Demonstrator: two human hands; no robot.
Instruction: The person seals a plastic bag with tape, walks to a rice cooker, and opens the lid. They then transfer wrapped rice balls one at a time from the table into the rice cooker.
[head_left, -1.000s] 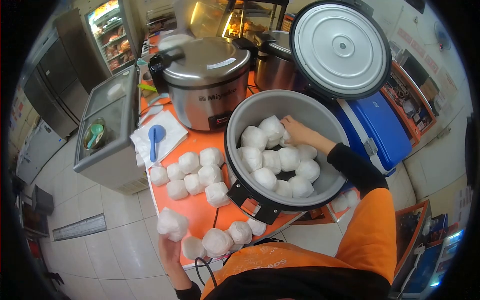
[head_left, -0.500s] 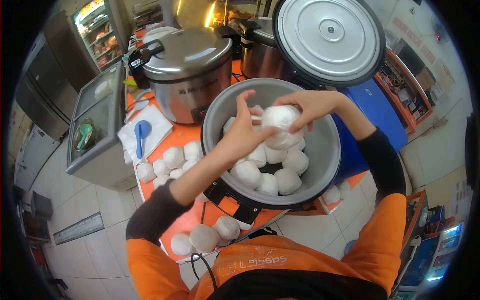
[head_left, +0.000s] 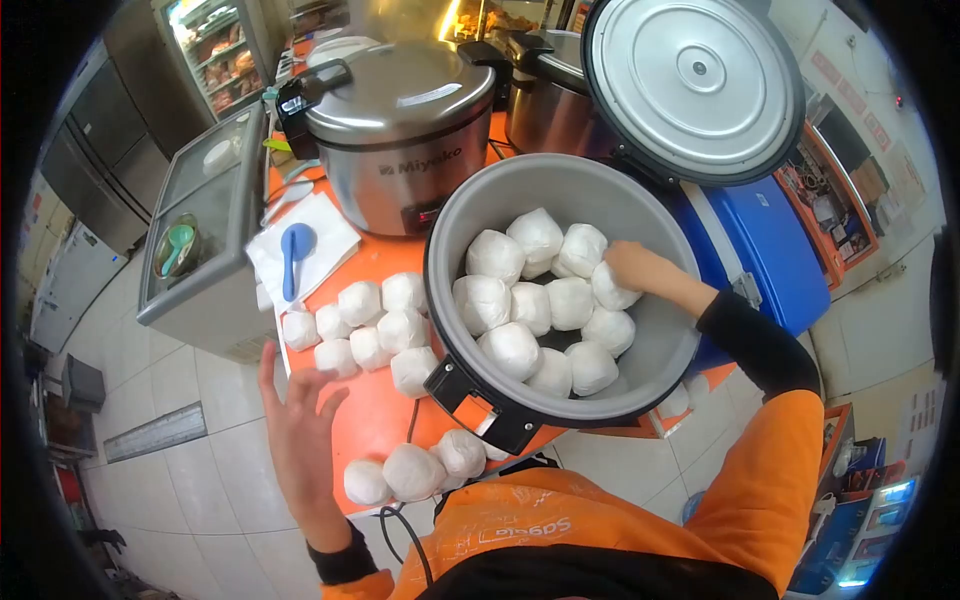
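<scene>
Inside the open rice cooker (head_left: 665, 330), my right hand (head_left: 640, 270) is closed over the top of a round white wrapped bundle (head_left: 612, 290) near the right wall. Several similar white bundles (head_left: 535, 235) are heaped beside it, with part of the dark pot bottom showing between them. My left hand (head_left: 300, 425) is raised over the table's left edge, fingers apart and holding nothing. Close to it, more white bundles (head_left: 370, 348) lie in a group on the orange table (head_left: 385, 410). Another cluster of bundles (head_left: 412, 472) rests at the front edge.
A closed rice cooker (head_left: 400, 140) stands behind on the left. The open cooker's lid (head_left: 695, 90) is tilted up at the back right. A blue paddle (head_left: 291, 260) lies on white sheets (head_left: 325, 235). A blue cooler box (head_left: 765, 250) is at right, a chest freezer (head_left: 200, 300) at left.
My left hand has left the pot and swung left past the table edge. My right hand has lowered the bundle from above the pot to the right side of the heap.
</scene>
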